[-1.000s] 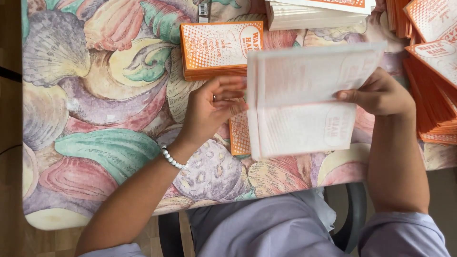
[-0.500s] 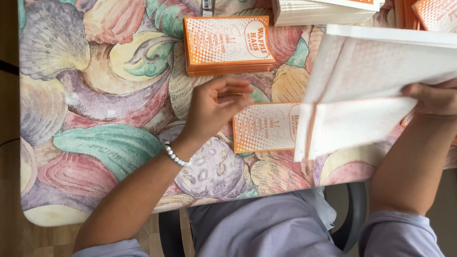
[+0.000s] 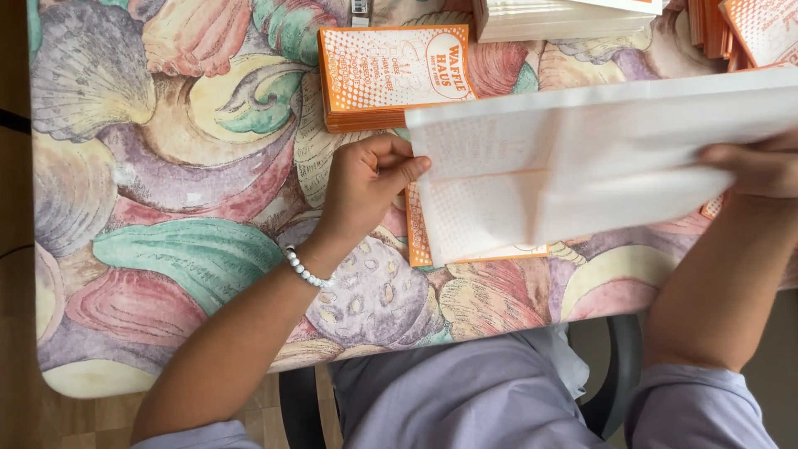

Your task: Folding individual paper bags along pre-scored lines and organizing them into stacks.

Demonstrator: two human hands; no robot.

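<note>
While our two hands work at the shell-patterned table point(image 3: 150, 208), one pale paper bag point(image 3: 598, 158) hangs between them.
Our left hand point(image 3: 366, 179), wrist bent, curls loosely, thumb tip touching the bag's left edge; our right hand point(image 3: 756, 166) grips its right end. Under the fingers lies one flat orange bag point(image 3: 420, 237); beyond them, one orange stack point(image 3: 391, 75) and one white stack point(image 3: 565, 17).
</note>
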